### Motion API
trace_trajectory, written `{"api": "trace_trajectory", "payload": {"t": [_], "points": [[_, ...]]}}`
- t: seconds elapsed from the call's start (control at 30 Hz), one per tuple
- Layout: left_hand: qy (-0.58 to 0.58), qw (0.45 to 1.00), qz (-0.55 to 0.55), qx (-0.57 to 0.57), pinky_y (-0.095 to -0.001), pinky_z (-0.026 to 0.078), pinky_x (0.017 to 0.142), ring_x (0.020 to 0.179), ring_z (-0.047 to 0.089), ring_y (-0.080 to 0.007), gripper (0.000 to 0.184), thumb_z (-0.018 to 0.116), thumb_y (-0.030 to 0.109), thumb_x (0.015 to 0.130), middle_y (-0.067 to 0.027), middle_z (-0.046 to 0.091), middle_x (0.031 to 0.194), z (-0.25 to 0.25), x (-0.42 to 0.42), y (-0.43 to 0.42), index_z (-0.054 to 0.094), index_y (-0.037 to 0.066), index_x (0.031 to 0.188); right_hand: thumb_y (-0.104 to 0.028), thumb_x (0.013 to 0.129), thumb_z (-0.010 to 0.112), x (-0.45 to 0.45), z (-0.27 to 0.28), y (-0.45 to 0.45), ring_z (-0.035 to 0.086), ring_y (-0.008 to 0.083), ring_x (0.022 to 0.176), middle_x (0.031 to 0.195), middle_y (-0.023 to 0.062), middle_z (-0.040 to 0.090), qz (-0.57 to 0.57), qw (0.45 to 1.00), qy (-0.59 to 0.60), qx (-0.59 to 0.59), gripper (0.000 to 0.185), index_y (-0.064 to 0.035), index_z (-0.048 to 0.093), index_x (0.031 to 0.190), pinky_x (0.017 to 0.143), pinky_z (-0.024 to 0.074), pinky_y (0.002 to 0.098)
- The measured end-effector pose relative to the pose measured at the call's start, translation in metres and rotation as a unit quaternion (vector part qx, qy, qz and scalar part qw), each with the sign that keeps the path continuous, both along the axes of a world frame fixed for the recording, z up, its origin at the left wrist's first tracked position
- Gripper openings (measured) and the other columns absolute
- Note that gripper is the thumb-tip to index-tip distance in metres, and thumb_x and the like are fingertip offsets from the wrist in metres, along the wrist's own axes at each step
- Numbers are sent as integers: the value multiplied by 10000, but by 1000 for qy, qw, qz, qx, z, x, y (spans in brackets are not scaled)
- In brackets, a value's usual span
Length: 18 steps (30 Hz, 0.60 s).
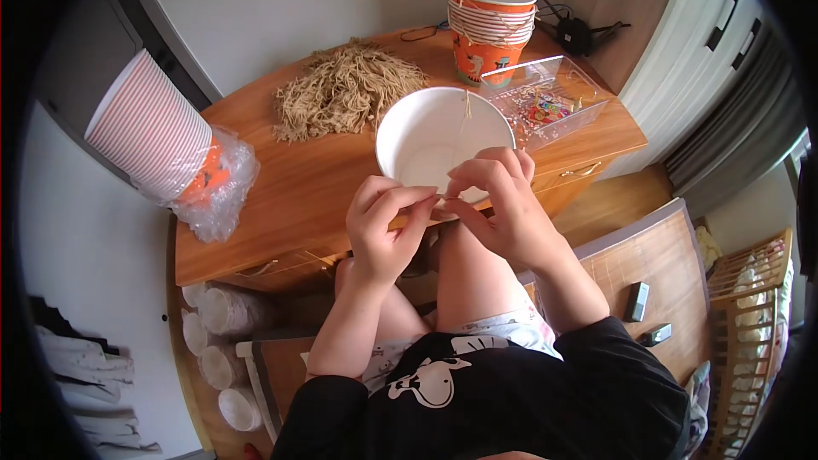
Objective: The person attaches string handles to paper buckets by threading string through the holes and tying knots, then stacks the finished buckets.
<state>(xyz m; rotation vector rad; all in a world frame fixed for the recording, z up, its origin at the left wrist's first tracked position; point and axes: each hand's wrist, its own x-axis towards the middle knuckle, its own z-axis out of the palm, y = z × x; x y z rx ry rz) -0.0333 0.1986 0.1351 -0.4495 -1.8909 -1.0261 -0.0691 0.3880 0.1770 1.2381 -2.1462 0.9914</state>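
Observation:
A white paper bucket (413,132) stands open-side up at the desk's front edge, with a short knotted string (468,104) hanging at its far rim. Over its near rim my left hand (388,226) and my right hand (498,204) meet, fingertips pinched close together. What lies between the fingertips is too small to make out. Behind the bucket to the left is a loose heap of tan strings (349,89). To the right sits a clear plastic box (567,102) with small colourful pieces and beads.
Nested orange buckets with strings (490,30) stand at the back right of the wooden desk (281,196). A tall stack of paper buckets (153,132) in plastic wrap leans at the left. Below are wrapped stacks (230,311); a wooden crib (750,315) is at the right.

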Motion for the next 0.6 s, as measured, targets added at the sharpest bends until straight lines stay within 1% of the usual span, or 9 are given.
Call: {"api": "trace_trajectory", "payload": {"t": [0.03, 0.17, 0.27, 0.33, 0.37, 0.47, 0.5, 0.53, 0.6], "points": [[-12, 1000, -12, 23, -305, 498, 583, 695, 605, -193, 201, 784, -27, 739, -45, 598, 790, 0, 1, 1, 735, 75, 905, -25, 791, 752, -1, 1, 3, 547, 231, 1034, 1023, 8, 657, -2, 1000, 2, -6, 422, -90, 550, 1156, 979, 321, 405], [-49, 993, -53, 94, -260, 494, 560, 718, 603, -157, 143, 762, -26, 804, -47, 601, 832, 0, 2, 4, 723, 49, 918, 1, 809, 720, -1, 7, 17, 570, 212, 919, 907, 8, 636, 3, 999, 19, -43, 362, -85, 570, 1128, 936, 330, 393], [-40, 996, -60, 47, -230, 494, 548, 727, 603, -140, 119, 752, -21, 824, -50, 600, 861, -1, 3, 0, 717, 39, 921, -15, 818, 721, 1, 9, 30, 560, 200, 851, 854, 10, 611, -8, 999, 6, -32, 332, -89, 592, 1114, 901, 334, 380], [-34, 998, -50, 19, -229, 494, 549, 726, 603, -142, 118, 751, -22, 825, -51, 599, 860, 2, 6, -1, 715, 39, 919, -40, 820, 730, 0, 2, 40, 552, 204, 841, 840, 12, 606, -51, 998, 30, -15, 298, -100, 609, 1086, 891, 336, 379], [-30, 999, -38, -3, -228, 494, 551, 726, 604, -143, 117, 750, -23, 826, -51, 599, 859, 3, 8, -2, 713, 38, 918, -103, 824, 740, -1, -1, 42, 535, 234, 838, 778, 14, 571, -73, 996, 43, -32, 230, -110, 637, 1030, 859, 353, 388], [-58, 997, -48, 3, -244, 487, 550, 715, 603, -153, 118, 754, -9, 824, -43, 605, 841, 7, 9, -3, 715, 53, 916, -111, 817, 746, -9, -16, 53, 521, 245, 825, 759, 35, 548, -95, 994, 49, -18, 213, -114, 631, 996, 836, 349, 386], [-59, 997, -47, 1, -244, 487, 550, 715, 603, -153, 118, 754, -9, 824, -43, 605, 841, 7, 10, -3, 715, 53, 916, -93, 803, 748, -14, -26, 55, 509, 259, 786, 758, 45, 537, -92, 993, 72, -29, 199, -105, 615, 950, 789, 357, 389], [-58, 997, -43, -16, -257, 485, 549, 711, 603, -160, 114, 756, 0, 822, -43, 607, 831, 7, 9, -4, 713, 58, 911, -93, 803, 748, -17, -36, 55, 509, 259, 786, 758, 45, 537, -92, 993, 72, -31, 199, -105, 615, 950, 789, 357, 389], [-56, 997, -38, -35, -269, 482, 548, 708, 603, -167, 110, 758, 9, 821, -42, 608, 820, 8, 8, -6, 711, 63, 905, -60, 781, 752, -21, -51, 51, 496, 271, 739, 779, 49, 546, -90, 985, 103, -110, 206, -92, 600, 915, 726, 370, 391]]}}
